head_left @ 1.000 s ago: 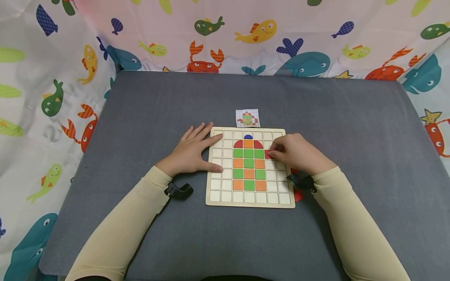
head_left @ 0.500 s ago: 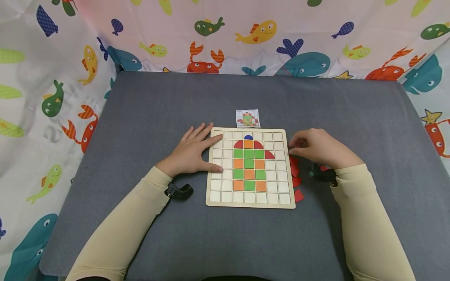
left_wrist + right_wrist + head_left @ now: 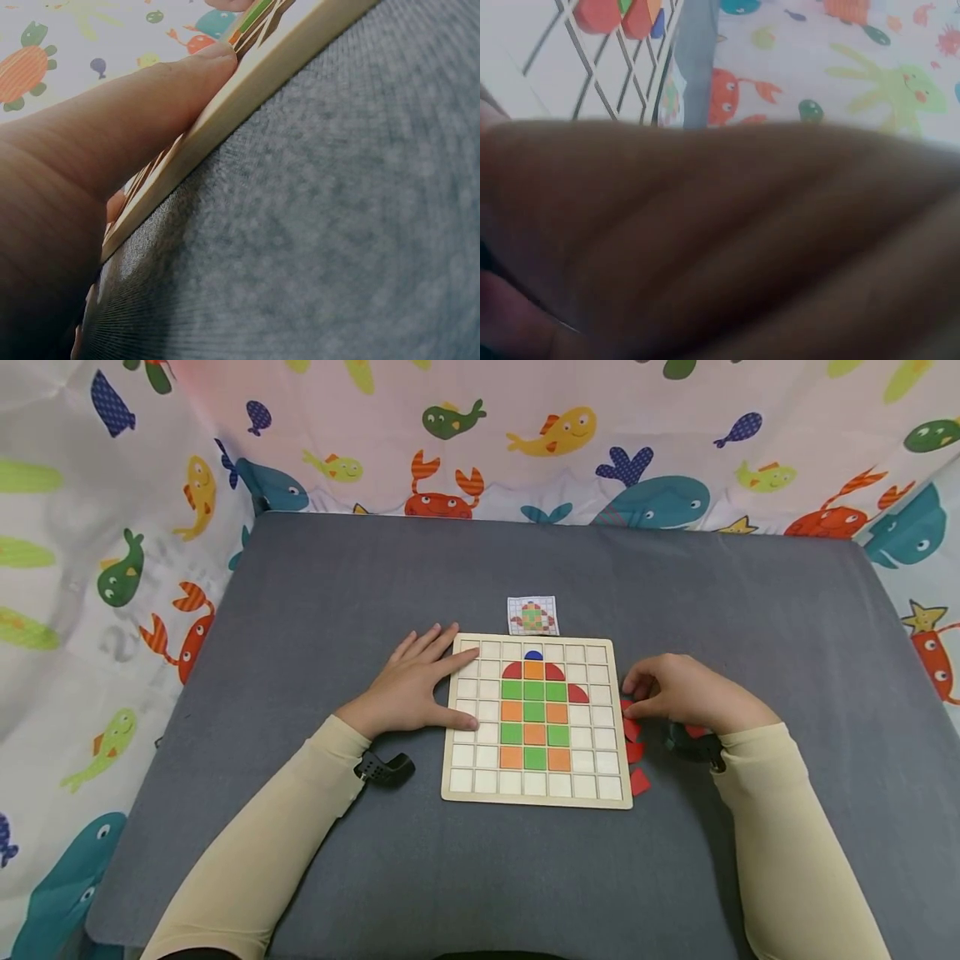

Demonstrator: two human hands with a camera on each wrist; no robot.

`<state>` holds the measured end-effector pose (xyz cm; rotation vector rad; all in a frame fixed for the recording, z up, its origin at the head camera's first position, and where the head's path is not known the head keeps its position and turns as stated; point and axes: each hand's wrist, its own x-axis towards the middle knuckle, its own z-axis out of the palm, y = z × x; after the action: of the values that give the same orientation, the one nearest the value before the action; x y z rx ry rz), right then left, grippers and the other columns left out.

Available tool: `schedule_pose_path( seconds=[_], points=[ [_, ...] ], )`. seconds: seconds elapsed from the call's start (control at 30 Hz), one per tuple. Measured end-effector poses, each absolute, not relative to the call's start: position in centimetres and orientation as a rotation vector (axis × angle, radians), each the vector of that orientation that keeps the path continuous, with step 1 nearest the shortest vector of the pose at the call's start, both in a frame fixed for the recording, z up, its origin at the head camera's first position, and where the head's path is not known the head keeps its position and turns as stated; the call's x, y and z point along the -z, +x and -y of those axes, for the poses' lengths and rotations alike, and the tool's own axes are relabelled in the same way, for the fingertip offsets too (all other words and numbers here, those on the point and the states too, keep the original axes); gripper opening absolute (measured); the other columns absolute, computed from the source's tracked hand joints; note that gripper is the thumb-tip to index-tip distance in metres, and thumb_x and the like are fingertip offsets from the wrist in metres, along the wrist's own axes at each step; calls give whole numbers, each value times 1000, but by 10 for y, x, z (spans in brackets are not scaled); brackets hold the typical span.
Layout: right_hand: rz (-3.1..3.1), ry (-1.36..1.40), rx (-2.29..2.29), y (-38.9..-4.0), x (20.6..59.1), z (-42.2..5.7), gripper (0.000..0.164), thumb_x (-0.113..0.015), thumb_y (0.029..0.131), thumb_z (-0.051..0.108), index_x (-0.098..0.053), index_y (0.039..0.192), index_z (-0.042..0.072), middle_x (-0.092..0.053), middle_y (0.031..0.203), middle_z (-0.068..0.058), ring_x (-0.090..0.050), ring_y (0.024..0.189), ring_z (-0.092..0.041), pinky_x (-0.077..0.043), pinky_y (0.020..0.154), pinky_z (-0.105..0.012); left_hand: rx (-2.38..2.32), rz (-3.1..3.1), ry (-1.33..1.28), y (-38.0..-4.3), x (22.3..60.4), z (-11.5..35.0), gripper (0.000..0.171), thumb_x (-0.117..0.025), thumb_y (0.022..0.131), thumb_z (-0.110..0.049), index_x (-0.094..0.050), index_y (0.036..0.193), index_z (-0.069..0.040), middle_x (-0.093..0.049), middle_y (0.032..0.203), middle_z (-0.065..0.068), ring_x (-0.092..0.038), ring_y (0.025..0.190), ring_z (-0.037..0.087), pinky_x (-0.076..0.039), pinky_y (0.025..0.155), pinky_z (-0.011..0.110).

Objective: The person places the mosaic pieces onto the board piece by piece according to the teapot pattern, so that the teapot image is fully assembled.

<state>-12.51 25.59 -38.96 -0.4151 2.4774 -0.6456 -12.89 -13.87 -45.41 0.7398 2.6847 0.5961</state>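
A wooden grid board [image 3: 537, 795] lies on the grey table, holding green and orange squares, red quarter-round pieces and a blue half-round piece [image 3: 533, 655]. My left hand [image 3: 408, 685] rests spread on the board's left edge, thumb and index finger over the rim; the left wrist view shows the thumb [image 3: 172, 90] along that edge. My right hand [image 3: 686, 692] is just past the board's right edge, thumb and bent index finger around a loose red piece [image 3: 626, 702]. Whether they pinch it I cannot tell. In the right wrist view the back of the hand hides the fingertips.
More loose red pieces [image 3: 639, 782] lie along the board's right side, and another red piece [image 3: 696, 730] shows beside the right wrist. A small pattern card [image 3: 532, 615] lies against the board's far edge. A fish-print curtain [image 3: 540, 477] hangs behind the table.
My right hand has left a red quarter-round piece in the board's grid, moved right off the board and come down toward the loose red pieces. My left hand has stayed in place.
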Motion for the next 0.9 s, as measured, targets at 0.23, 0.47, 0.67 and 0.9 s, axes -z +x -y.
schedule_pose_path(
  seconds=[0.23,0.47,0.67,0.9],
  points=[
    [-2493,-414,642,-119,391,-257,12,-83,91,14,-73,95,9,-70,85,1,-61,79,-17,-52,70,-34,-597,-2686,759,-131,454,135,114,-70,75,-87,-25,168,-38,-1,178,-1,7,164,21,9,130,48],
    [-2525,-440,663,-120,386,-260,13,-79,94,9,-77,106,8,-73,90,2,-62,82,-17,-53,70,-34,-622,-2684,757,-129,456,137,113,-72,77,-85,-27,168,-36,-2,178,0,5,164,23,8,130,50],
    [-2608,-433,694,-117,379,-262,3,-81,94,15,-79,97,14,-76,89,2,-64,79,-16,-53,69,-31,-611,-2692,744,-129,454,138,113,-72,76,-85,-26,167,-38,-3,178,-1,5,164,22,8,130,49],
    [-2605,-414,734,-114,377,-252,12,-83,92,19,-73,87,14,-75,84,1,-63,74,-18,-51,61,-31,-593,-2696,735,-129,455,136,114,-71,75,-87,-26,168,-38,-2,178,-1,5,164,22,9,130,49]
  ],
)
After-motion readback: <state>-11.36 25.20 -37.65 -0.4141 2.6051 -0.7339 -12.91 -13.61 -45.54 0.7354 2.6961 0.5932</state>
